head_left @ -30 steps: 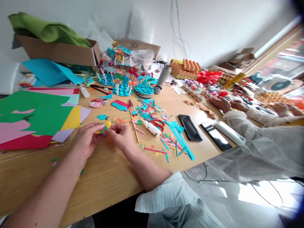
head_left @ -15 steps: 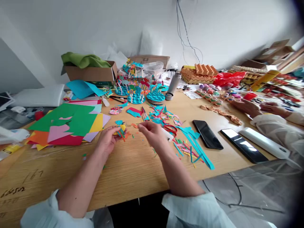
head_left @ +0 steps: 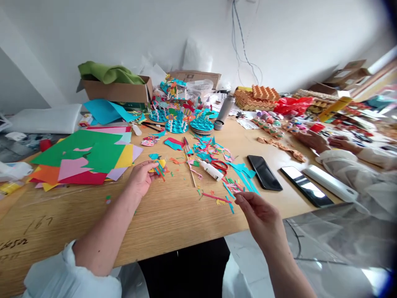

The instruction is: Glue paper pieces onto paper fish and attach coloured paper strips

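Observation:
Left of the middle, my left hand (head_left: 143, 177) pinches a small yellow paper piece (head_left: 159, 166) with blue and orange strips on it. My right hand (head_left: 260, 215) is over the strip pile near the front edge, its thumb and forefinger closed on the end of a thin red paper strip (head_left: 216, 198). Beyond it lie a white glue bottle (head_left: 211, 170), red-handled scissors (head_left: 221, 166) and a thin wooden stick (head_left: 191, 173). Colored paper strips (head_left: 233, 186) and blue scraps lie around them.
Colored paper sheets (head_left: 102, 149) lie at left. Behind stand blue decorated discs (head_left: 176, 124), a grey bottle (head_left: 226, 111) and a cardboard box (head_left: 116, 91). Two phones (head_left: 265, 173) lie at right, near another person's hands (head_left: 313, 141).
My right hand has moved right and toward the front edge, from beside my left hand to the strips, and now pinches a red strip. My left hand has barely moved.

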The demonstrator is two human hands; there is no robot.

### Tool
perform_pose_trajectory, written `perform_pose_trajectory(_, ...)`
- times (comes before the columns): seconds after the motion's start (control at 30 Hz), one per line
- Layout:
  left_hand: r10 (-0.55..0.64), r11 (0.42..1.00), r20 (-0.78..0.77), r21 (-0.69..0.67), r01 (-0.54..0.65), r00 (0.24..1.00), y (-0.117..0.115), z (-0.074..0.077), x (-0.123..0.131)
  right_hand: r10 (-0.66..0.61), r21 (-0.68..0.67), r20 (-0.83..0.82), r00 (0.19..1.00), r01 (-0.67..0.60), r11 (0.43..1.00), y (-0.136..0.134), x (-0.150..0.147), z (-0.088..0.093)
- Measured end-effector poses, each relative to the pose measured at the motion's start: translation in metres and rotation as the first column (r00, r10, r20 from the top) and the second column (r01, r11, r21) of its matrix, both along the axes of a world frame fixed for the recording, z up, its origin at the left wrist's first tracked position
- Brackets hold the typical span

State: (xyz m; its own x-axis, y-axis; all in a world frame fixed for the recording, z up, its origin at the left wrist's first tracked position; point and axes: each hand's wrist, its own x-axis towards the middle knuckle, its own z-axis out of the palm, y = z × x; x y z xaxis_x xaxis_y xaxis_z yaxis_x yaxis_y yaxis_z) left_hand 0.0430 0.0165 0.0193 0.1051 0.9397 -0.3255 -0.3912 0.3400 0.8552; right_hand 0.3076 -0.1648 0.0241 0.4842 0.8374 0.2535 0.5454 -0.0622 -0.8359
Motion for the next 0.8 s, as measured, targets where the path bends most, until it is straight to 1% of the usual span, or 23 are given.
perform_pose_trajectory(0.1,0.009,1.0,-0.003,-0.029,-0.009,1.0,0.001,0.0,0.0,-0.069,0.022,0.107,0.992,0.067,0.997,-0.015,0.005,-0.004)
perform_pose_trajectory(0.13,0.02,0.999,-0.004,-0.031,-0.02,1.0,0.001,0.0,0.0,-0.082,0.031,0.144,0.986,0.079,0.996,-0.019,0.007,-0.006)
perform_pose_trajectory(0.2,0.001,1.0,0.009,-0.02,-0.001,1.0,0.002,0.0,0.0,-0.097,0.042,0.216,0.972,0.09,0.995,-0.026,0.009,-0.01)
perform_pose_trajectory(0.3,-0.02,0.999,-0.006,-0.031,0.02,1.0,0.001,0.002,0.001,-0.096,0.049,0.303,0.948,0.085,0.995,-0.035,0.011,-0.019)
perform_pose_trajectory(0.43,-0.004,0.998,-0.025,-0.057,0.002,1.0,0.0,0.004,0.001,-0.066,0.039,0.402,0.913,0.055,0.998,-0.039,0.015,-0.028)
perform_pose_trajectory(0.6,-0.019,0.999,-0.04,-0.046,0.017,0.999,0.0,0.003,0.002,-0.053,0.014,0.525,0.85,0.053,0.998,-0.025,0.029,-0.03)
perform_pose_trajectory(0.8,-0.017,0.998,-0.049,-0.058,0.014,0.999,0.002,0.002,0.001,0.112,-0.121,0.625,0.773,-0.046,0.992,0.011,0.044,-0.026)
